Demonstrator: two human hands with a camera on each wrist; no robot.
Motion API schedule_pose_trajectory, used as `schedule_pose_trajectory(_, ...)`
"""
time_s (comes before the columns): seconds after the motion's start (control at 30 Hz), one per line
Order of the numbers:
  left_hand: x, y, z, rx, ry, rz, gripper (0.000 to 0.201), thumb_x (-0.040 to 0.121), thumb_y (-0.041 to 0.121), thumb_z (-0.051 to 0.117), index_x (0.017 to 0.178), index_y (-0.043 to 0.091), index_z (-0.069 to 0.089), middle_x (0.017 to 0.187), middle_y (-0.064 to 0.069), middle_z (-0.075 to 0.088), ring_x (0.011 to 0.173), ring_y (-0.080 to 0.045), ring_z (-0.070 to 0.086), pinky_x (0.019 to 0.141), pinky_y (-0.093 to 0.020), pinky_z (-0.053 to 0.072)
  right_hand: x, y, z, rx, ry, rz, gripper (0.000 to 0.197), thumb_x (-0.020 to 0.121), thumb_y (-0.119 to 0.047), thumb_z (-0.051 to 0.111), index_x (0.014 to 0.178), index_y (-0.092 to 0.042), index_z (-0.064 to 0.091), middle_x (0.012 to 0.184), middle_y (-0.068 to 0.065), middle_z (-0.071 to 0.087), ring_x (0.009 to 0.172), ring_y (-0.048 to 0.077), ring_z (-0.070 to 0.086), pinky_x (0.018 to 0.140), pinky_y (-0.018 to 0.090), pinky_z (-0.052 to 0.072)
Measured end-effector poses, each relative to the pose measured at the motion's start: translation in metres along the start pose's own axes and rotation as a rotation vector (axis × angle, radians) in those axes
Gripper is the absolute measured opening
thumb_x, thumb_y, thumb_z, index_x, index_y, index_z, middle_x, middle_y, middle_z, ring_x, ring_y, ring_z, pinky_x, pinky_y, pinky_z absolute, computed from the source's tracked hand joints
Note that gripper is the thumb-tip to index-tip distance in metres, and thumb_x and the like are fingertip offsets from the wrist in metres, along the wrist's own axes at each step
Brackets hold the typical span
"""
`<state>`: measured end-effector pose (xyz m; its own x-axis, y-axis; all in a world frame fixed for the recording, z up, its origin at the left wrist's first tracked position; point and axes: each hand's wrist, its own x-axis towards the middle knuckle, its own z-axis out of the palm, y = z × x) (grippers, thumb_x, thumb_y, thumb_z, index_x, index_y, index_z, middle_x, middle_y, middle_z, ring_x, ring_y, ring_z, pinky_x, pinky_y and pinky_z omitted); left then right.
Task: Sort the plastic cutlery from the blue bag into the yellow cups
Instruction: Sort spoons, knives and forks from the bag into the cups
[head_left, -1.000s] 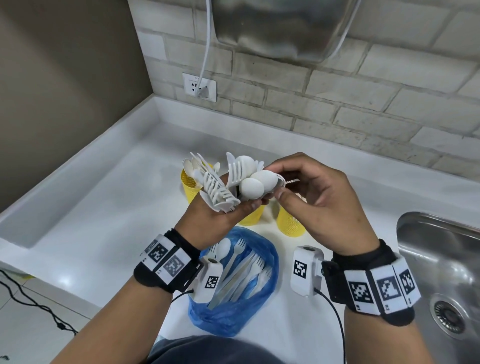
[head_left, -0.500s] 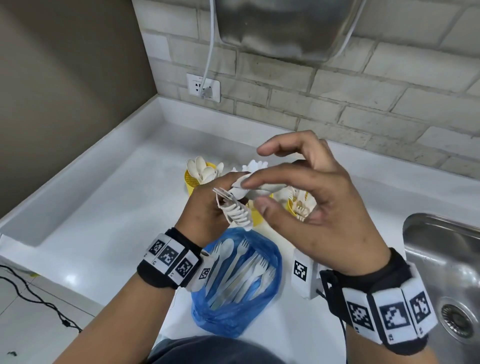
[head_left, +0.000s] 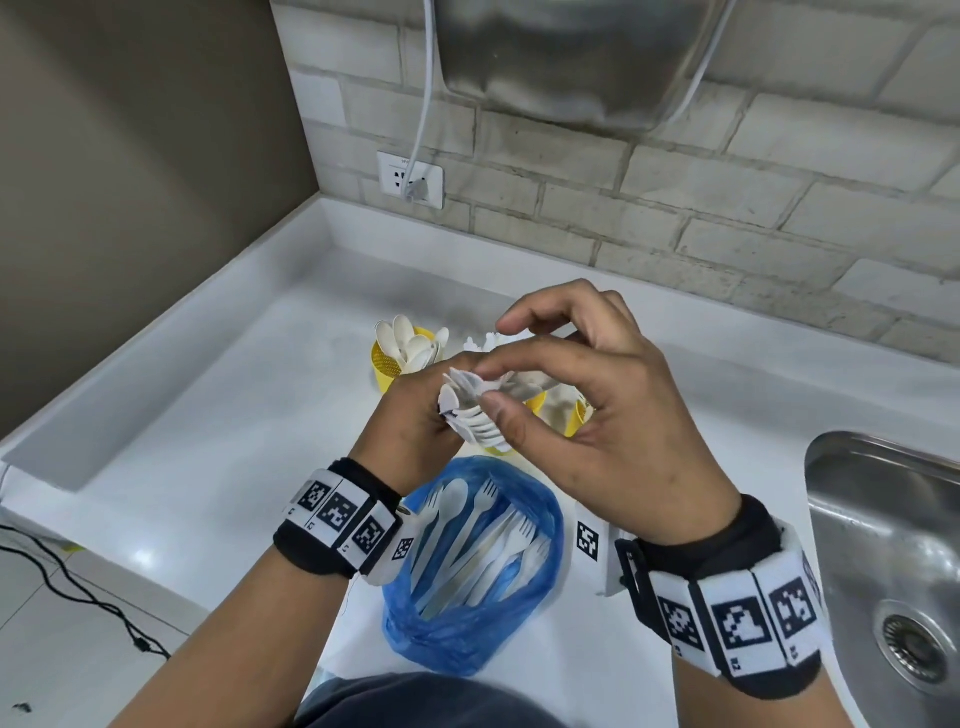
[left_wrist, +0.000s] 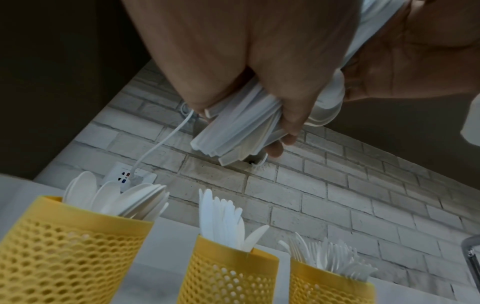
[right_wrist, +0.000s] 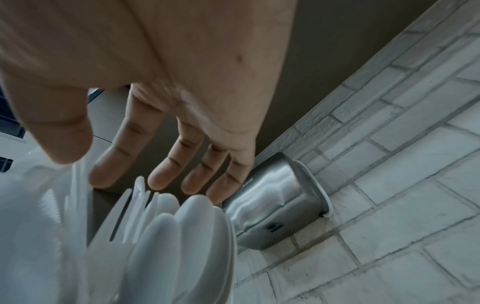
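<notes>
Cutlery bundle (head_left: 470, 410), clamped in left hand (head_left: 410, 426), could spill if right hand (head_left: 597, 415), fingers (right_wrist: 166, 164) apart, tugs carelessly.

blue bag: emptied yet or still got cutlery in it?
Not empty. In the head view the blue bag lies open on the counter with white forks and spoons still inside.
</notes>
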<state>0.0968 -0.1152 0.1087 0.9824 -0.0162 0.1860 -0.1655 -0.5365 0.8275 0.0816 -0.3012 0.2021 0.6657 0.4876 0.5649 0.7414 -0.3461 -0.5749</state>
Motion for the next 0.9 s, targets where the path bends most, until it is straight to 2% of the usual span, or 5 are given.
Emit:
schedule_pose_trajectory(0.17,-0.001,-0.016,0.005,-0.018,0.026,0.040,0.005,0.087,-0.003,0.066,0.088,0.000,0.062,0.078,-0.008,0.064,0.073,-0.029,0.060,0.070,-0.047,0.053,-0.003,0.014,-0.002,-0.001,0.000,0.090,0.022,0.088,-0.010,0.067,0.107,-0.020,0.075,0.113,-0.003,0.059,0.114,0.023,0.056,0.097,0.034,0.046)
schedule_pose_trajectory(0.3,0.000,-0.019,0.006,-0.088,0.035,0.001,0.026,0.090,0.020,0.073,0.104,0.001,0.065,0.097,-0.014,0.071,0.093,-0.033,0.068,0.080,-0.052,0.055,-0.004,0.023,-0.002,-0.001,0.021,0.145,0.029,0.091,-0.005,0.069,0.117,-0.018,0.069,0.113,-0.004,0.060,0.107,0.013,0.060,0.090,0.019,0.044)
schedule_pose_trajectory(0.53,-0.006,0.004,0.001,-0.222,0.008,0.060,0.029,0.090,0.023,0.077,0.117,0.027,0.069,0.109,0.013,0.074,0.106,-0.005,0.068,0.091,-0.022,0.053,-0.008,0.039,-0.004,0.071,0.006,0.260,0.012,0.096,-0.018,0.069,0.105,-0.023,0.075,0.104,-0.010,0.066,0.091,0.016,0.067,0.079,0.036,0.055)
schedule_pose_trajectory(0.73,-0.007,0.013,0.000,-0.232,0.008,0.081,0.045,0.090,0.010,0.075,0.111,0.044,0.055,0.100,0.051,0.060,0.101,0.022,0.058,0.083,0.001,0.041,-0.008,0.041,-0.006,0.157,-0.007,0.245,0.022,0.092,-0.005,0.071,0.108,-0.020,0.073,0.106,-0.007,0.066,0.090,0.019,0.066,0.082,0.032,0.057)
schedule_pose_trajectory(0.9,-0.009,0.016,-0.003,-0.358,-0.002,0.062,0.036,0.086,0.022,0.077,0.116,0.036,0.064,0.108,0.031,0.071,0.106,0.004,0.066,0.088,-0.013,0.050,-0.010,0.046,-0.002,0.164,0.035,0.267,0.024,0.092,-0.003,0.071,0.110,-0.019,0.074,0.104,-0.009,0.070,0.087,0.019,0.069,0.079,0.037,0.058)
